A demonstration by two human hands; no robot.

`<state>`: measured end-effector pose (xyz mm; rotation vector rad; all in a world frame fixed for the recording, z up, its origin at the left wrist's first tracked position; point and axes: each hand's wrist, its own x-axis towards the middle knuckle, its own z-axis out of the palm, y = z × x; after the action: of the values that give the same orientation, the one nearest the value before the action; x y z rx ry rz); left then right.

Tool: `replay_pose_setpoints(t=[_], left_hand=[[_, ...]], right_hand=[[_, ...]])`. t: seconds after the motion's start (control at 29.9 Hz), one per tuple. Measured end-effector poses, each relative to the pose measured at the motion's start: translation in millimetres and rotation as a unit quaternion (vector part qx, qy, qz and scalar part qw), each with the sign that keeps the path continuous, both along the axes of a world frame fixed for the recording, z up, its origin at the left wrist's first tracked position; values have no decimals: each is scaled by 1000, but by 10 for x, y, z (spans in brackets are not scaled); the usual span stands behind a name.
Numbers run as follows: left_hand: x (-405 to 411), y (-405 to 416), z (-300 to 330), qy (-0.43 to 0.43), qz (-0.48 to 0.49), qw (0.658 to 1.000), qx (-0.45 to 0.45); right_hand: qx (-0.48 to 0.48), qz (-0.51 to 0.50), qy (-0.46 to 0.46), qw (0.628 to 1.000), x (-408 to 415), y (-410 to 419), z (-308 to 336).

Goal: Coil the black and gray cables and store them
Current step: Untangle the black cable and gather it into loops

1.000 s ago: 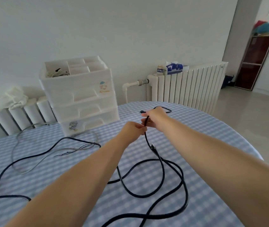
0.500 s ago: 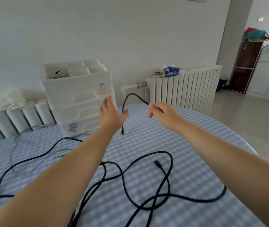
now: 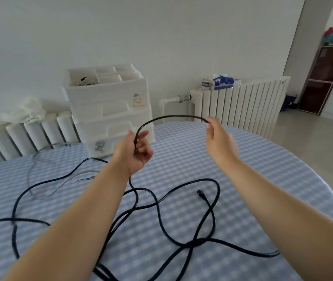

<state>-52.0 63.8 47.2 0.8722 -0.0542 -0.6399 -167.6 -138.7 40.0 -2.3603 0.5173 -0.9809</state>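
A long black cable [image 3: 161, 218] sprawls in loose, crossing loops over a checked tablecloth [image 3: 263, 169], one plug end [image 3: 200, 193] lying free near the middle, as a person starts what appears to be the first turn of a coil. The left hand [image 3: 136, 153] curls its fingers around the cable, while the right hand [image 3: 217, 138] pinches it at the fingertips, a short arc spanning the air between them. No finished coil shows, and most of the cable's length is on the table. Farther left, the gray cable [image 3: 39, 179] lies untouched in a slack loop. Behind it stands a white drawer unit [image 3: 108, 110], its open top compartments the likely storage spot; nothing has been stored yet. Two cartoon stickers mark the drawers, their lettering too small to read. On the far radiator [image 3: 242, 102], a blue tissue box [image 3: 223, 82] carries no legible writing.
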Motion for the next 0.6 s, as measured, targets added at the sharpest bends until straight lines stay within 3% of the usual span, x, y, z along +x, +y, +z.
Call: replay_pose_setpoints(t=[0.13,0.27,0.43,0.54,0.6], left_hand=[[-87,107,-134,20,0,999,-44],[-82,284,-178,-4,52,998,-31],[-163,445,-263,-85,81,991,69],[-317,381,-246,-254,86,945,186],[-403,349,-204,-392,86,868,291]], right_hand=[[-94,-17,92,991,-66,231,-103],[-181,-3,165,970,-114,391,-182],[-234,66,121,963,-213,680,-243],[-275,135,142,941,-196,795,-271],[-290,161,125,935,-200,833,-266]])
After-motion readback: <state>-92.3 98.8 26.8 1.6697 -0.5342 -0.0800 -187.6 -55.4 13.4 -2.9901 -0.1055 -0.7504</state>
